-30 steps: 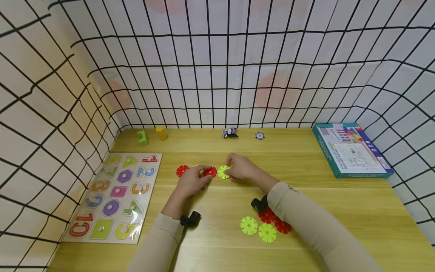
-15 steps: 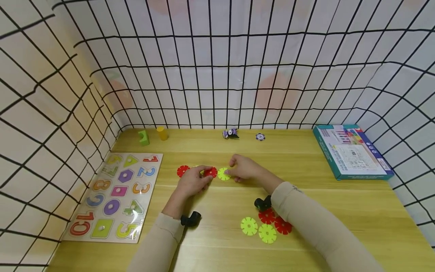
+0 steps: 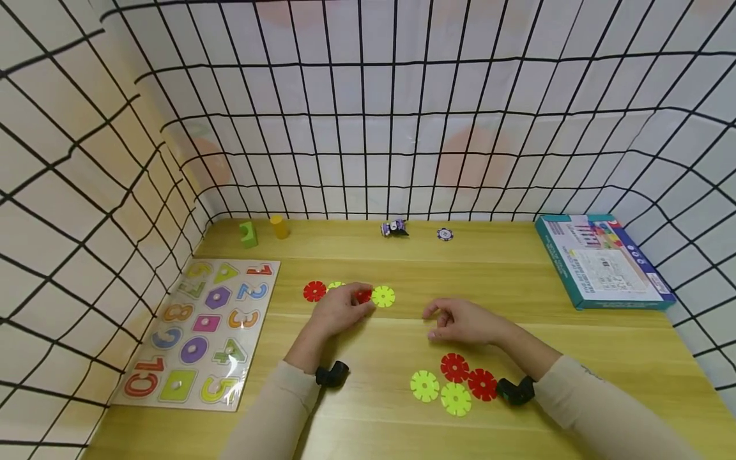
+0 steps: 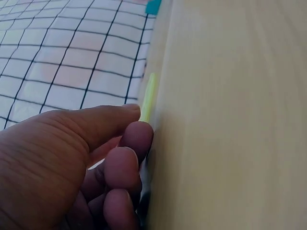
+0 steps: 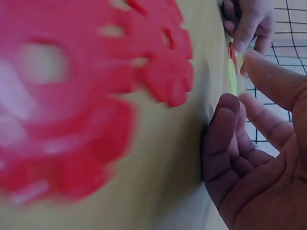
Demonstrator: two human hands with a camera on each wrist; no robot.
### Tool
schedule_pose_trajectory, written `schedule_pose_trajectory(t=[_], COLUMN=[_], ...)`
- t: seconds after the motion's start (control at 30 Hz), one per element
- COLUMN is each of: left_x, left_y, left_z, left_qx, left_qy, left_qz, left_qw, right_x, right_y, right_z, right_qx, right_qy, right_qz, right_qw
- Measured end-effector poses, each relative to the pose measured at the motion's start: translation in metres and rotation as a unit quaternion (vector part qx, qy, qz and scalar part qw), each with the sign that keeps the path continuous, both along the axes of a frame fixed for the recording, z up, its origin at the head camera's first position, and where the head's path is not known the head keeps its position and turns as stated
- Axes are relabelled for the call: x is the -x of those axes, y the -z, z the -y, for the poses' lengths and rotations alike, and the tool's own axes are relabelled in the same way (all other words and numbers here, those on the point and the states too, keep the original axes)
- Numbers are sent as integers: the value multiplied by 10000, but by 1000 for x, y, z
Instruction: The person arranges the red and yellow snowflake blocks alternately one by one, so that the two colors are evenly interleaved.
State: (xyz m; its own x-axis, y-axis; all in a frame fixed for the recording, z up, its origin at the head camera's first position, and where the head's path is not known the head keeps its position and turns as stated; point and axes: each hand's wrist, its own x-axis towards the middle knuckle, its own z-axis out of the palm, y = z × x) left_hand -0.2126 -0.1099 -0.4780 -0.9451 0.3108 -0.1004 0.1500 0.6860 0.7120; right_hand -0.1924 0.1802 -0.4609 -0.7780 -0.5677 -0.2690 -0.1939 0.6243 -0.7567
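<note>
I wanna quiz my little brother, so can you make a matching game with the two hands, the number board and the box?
Things:
1. left hand
2. right hand
3. number board
4. box

Clues:
A. farthest right of these four
B. fingers bent, holding nothing
C. farthest left of these four
D. thumb and finger at a red disc in the row

Right pairs: 1-D, 2-B, 3-C, 4-A
</note>
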Motion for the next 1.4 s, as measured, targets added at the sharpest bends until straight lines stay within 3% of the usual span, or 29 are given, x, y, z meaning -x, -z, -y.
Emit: schedule_pose_trajectory(t=[0.17,0.3,0.43,0.7,0.83,1.0,1.17,1.4], left_x=[3,3,3,1,3,3,3,4], left_y=[0,-1,0,2,4,6,6,4], left_z=[-17,-26,-29,-30,-31,-31,-31,-32], left_qx=[19,118,220,162,162,146,140,205], left_qy=[202,118,-42,-72,-91,-116,-106,-156], left_qz=[-102,-14,56,143,114,133,191,204], left_qw=[9997,9999,9997,9997,9998,9997,9997,9995], right_x=[-24,-35,-40,-44,-43,-33,-11,28], right_y=[-1,-1,2,3,2,0,-4,-5], right_z=[-22,-31,-36,-34,-33,-34,-19,20], right_qx=[-135,-183,-265,-483,-436,26,636,253], right_qy=[-247,-377,-404,-407,-256,76,778,1465], right_qz=[-10,-11,-109,-355,-227,209,307,130], right_qw=[9996,9991,9988,9974,9985,9997,9945,9888])
